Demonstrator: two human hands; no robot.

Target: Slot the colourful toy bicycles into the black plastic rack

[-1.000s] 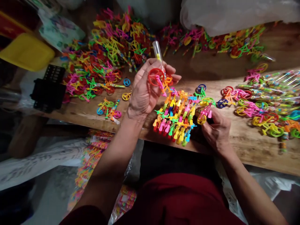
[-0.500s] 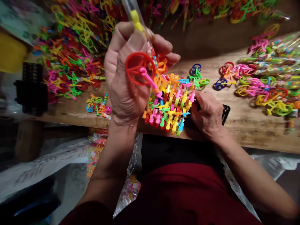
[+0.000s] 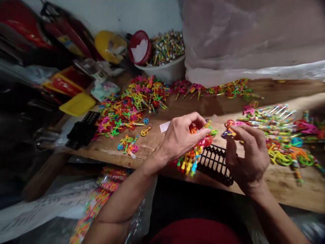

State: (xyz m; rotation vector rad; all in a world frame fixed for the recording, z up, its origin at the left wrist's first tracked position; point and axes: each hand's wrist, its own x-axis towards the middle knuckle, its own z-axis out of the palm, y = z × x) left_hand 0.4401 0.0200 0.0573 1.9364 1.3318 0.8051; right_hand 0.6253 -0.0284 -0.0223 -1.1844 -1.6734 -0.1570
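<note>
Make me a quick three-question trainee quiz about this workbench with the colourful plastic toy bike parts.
1. True or false: the black tray lies at the near edge of the wooden bench.
2. What does the left hand hold: A a red-wheeled toy piece, B a yellow lid, C scissors?
3. Which side of the hands is the big loose pile of parts on?

Key: 1 true. 2 A. 3 The person's left, further back. The right hand is raised with fingers curled; what it pinches is too small to tell.
</note>
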